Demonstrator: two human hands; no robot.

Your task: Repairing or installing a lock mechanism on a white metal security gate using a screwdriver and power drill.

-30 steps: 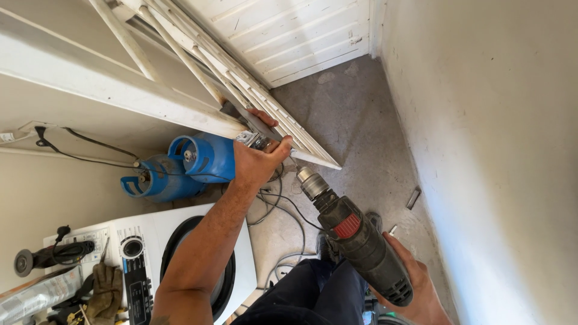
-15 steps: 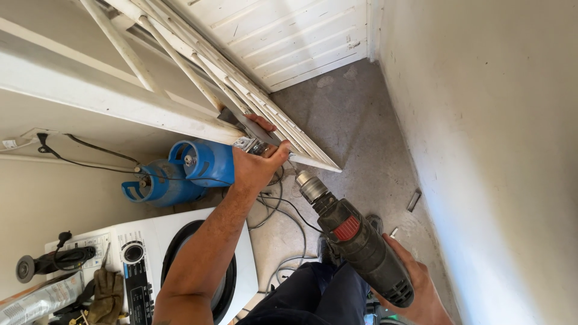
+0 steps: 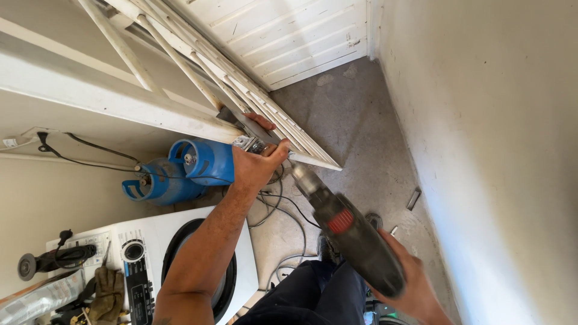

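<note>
My left hand (image 3: 256,159) reaches up and grips a small metal fitting (image 3: 250,144) against the lower edge of a white wooden frame (image 3: 120,99), fingers wrapped around it. My right hand (image 3: 409,289) holds a dark grey power drill (image 3: 352,235) with a red patch. The drill's chuck (image 3: 304,177) points up and left, close to my left hand and the frame's corner. My dark trousers (image 3: 313,295) show below.
Two blue gas cylinders (image 3: 180,171) lie against the wall at left. A white washing machine (image 3: 150,265) carries an angle grinder (image 3: 54,259), gloves (image 3: 108,292) and tools. Cables (image 3: 277,216) trail over the grey floor (image 3: 355,120). A plain wall (image 3: 494,150) stands right, white slatted panels (image 3: 283,36) behind.
The view has shifted slightly. The drill's tip has edged a little closer to my left hand; both hands keep their grips.
</note>
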